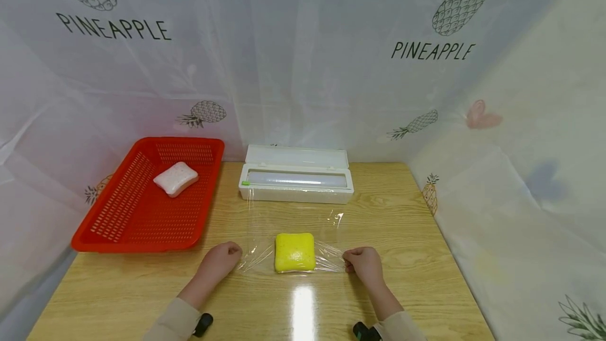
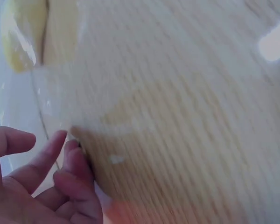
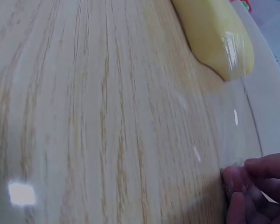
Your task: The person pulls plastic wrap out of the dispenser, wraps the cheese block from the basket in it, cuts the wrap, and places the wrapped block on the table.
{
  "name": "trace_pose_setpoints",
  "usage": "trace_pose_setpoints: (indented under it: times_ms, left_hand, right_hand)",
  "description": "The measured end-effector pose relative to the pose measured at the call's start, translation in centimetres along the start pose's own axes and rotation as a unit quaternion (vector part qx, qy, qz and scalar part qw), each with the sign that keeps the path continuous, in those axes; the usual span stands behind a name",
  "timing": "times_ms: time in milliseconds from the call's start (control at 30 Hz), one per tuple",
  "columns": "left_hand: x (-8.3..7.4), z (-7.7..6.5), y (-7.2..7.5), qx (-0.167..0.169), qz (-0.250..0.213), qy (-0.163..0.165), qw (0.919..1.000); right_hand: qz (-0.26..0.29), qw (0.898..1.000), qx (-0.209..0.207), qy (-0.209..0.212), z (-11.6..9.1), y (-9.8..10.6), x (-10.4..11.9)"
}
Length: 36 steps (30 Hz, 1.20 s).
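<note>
A clear sheet of cling film [image 1: 293, 220] stretches from a white dispenser box [image 1: 295, 194] toward the near side of the table. Under or within the film sits a yellow square block [image 1: 295, 252] with rounded edges, like a sponge; it also shows in the left wrist view [image 2: 25, 35] and right wrist view [image 3: 214, 37]. At the film's near left corner my left hand [image 1: 220, 262] pinches the edge, fingers partly curled. My right hand [image 1: 366, 266] grips the opposite near corner between thumb and fingers. Creases run from both hands to the block.
To the left stands a red plastic basket [image 1: 210, 193] holding a white pillow-shaped block [image 1: 175, 179]. The dispenser's lid [image 1: 296, 157] stands raised, with a film roll [image 1: 297, 179] inside and a green cutter [image 1: 245, 183] at its left. Pineapple-print cloth [image 1: 293, 67] hangs behind the wooden table [image 1: 393, 214].
</note>
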<state>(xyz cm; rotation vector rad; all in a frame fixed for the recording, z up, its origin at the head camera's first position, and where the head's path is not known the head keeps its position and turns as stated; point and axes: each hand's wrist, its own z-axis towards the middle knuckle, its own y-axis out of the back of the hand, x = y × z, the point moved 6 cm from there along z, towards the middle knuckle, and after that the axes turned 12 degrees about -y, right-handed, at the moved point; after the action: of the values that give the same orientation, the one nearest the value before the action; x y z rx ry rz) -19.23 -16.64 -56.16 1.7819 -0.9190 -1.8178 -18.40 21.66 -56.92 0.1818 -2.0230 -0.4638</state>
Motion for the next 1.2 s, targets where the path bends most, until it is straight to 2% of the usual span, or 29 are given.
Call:
trace_pose_setpoints:
  times_ms: [100,233,300,367,500,567,667,800,900,1033,1200]
  left_hand:
    - [0.2,-0.2,0.5,-0.013,-0.036,0.014,0.9991]
    - [-0.8,-0.5,0.6,-0.037,-0.085,0.008,0.9957]
    - [-1.7,-0.7,0.4,-0.040,-0.110,0.000,0.9931]
    - [-2.5,-0.7,0.0,-0.039,-0.135,-0.004,0.9901]
    - [-3.3,-0.8,-1.3,-0.032,-0.174,-0.003,0.9841]
    - [-3.2,-0.7,-2.0,-0.029,-0.183,0.000,0.9827]
    - [-2.5,-0.7,-2.7,-0.029,-0.183,0.004,0.9827]
    - [-1.5,-0.7,-2.9,-0.035,-0.174,0.004,0.9842]
    - [-1.2,-0.9,-2.4,-0.043,-0.148,0.002,0.9881]
    - [-1.9,-1.4,-1.6,-0.054,-0.133,-0.014,0.9896]
    - [-3.9,-1.6,-1.9,-0.038,-0.162,-0.055,0.9846]
  right_hand:
    - [-0.031,0.999,-0.017,0.007,-0.3,0.3,0.2]
    - [-0.079,0.995,-0.062,0.031,-0.9,0.6,0.7]
    - [-0.062,0.994,-0.069,0.056,-1.2,0.5,1.0]
    - [-0.031,0.994,-0.053,0.090,-1.4,0.1,1.3]
    - [0.004,0.990,0.028,0.141,-1.6,-1.2,1.4]
    - [-0.006,0.986,0.064,0.152,-1.6,-1.8,1.1]
    - [-0.023,0.984,0.087,0.155,-1.4,-2.0,0.5]
    - [-0.029,0.983,0.091,0.154,-1.1,-1.7,0.1]
    - [-0.027,0.985,0.086,0.144,-1.0,-1.3,-0.1]
    - [-0.024,0.985,0.082,0.149,-1.5,-1.2,0.3]
    - [-0.049,0.973,0.101,0.201,-2.8,-2.4,2.1]
